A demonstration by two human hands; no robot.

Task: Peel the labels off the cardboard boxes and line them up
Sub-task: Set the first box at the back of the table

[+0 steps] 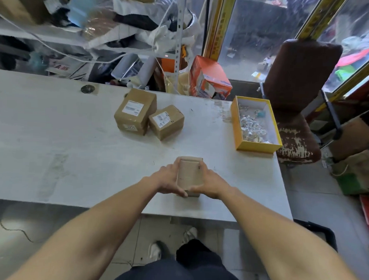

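Observation:
A small cardboard box [189,173] stands near the front edge of the white table [74,146], its top showing no white label. My left hand [167,180] grips its left side and my right hand [209,182] grips its right side. Farther back on the table sit two more cardboard boxes. The larger one [135,112] carries a white label [133,108] on top and a smaller sticker on its front. The smaller one [166,122], touching it on the right, has a white label [162,119] on top.
A yellow open box [256,124] with several crumpled paper scraps sits at the table's right edge. A worn brown chair [298,97] stands just beyond it. Cluttered shelves and an orange carton [208,78] lie behind the table.

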